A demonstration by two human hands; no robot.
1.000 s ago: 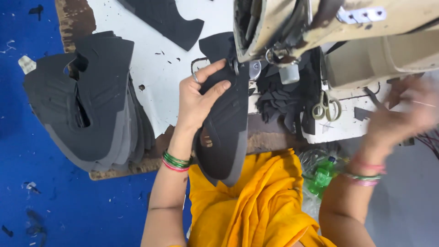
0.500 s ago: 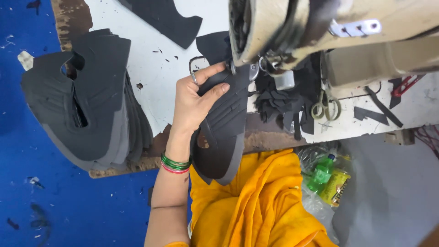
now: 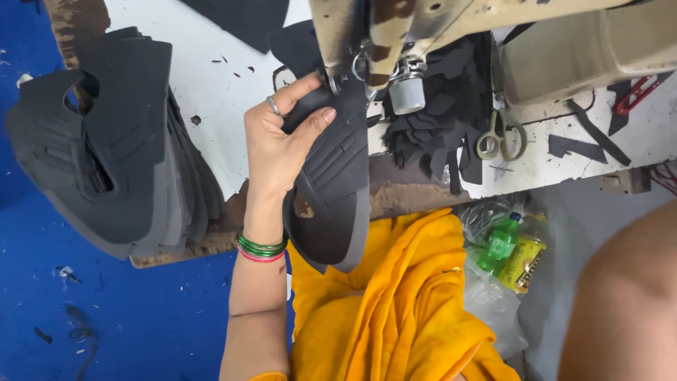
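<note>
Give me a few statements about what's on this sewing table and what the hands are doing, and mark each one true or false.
1. The left hand presses a dark shoe-upper piece at the sewing machine. True.
2. The scissors are in the right hand. False: they lie on the white table; only a bare arm shows at the right edge, no hand.
3. A stack of dark cut pieces sits left of the left hand. True.
4. The cloth in the lap is blue. False: the yellow cloth lies there.
5. A green bottle lies below the table edge. True.
</note>
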